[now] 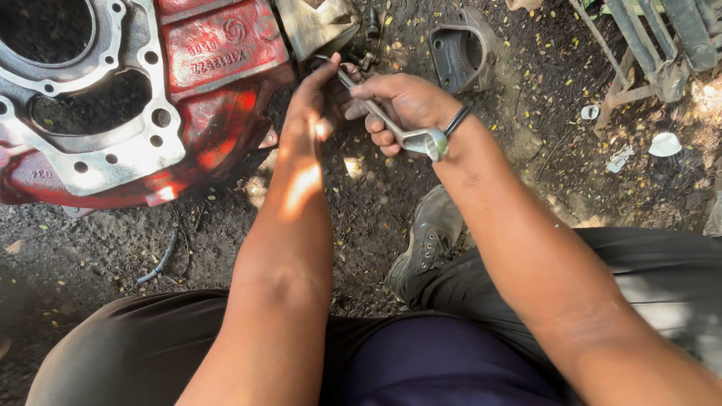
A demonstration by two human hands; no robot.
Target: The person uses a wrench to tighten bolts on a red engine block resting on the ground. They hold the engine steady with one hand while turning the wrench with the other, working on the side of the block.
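Steel makes the long silver metal spanner [391,126] stiff, fairly light and probably slick with grease, so I judge the flat shank the best place to hold it; it lies slanted at the middle far part of the scene, just right of the big red cast-metal housing [135,98] on the dirt ground [90,256]. The right hand [402,105] is clenched around that shank, its ring end jutting out near the wrist. The left hand [312,105] touches the far end with fingers [325,75] half curled; whether they pinch it I cannot tell.
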